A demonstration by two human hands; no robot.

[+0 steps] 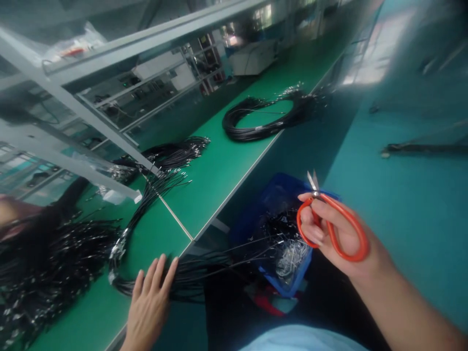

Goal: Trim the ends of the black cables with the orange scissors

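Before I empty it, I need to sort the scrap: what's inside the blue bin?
The blue bin holds pale, shiny pieces at its near end and dark strands beyond. Anything beneath is covered; the right hand and orange scissors hide part of its right side.

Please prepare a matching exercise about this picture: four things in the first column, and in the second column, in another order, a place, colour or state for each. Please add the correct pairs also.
Things
1. Red-handled scissors
2. Blue bin
3. Left grip
4. Bench top

Places, colours, states
A. Lower than the bench top, with pale scraps inside
B. Green, with black cable coil on it
C. Held in the right grip
D. Spread over black cables

Right pairs: 1-C, 2-A, 3-D, 4-B
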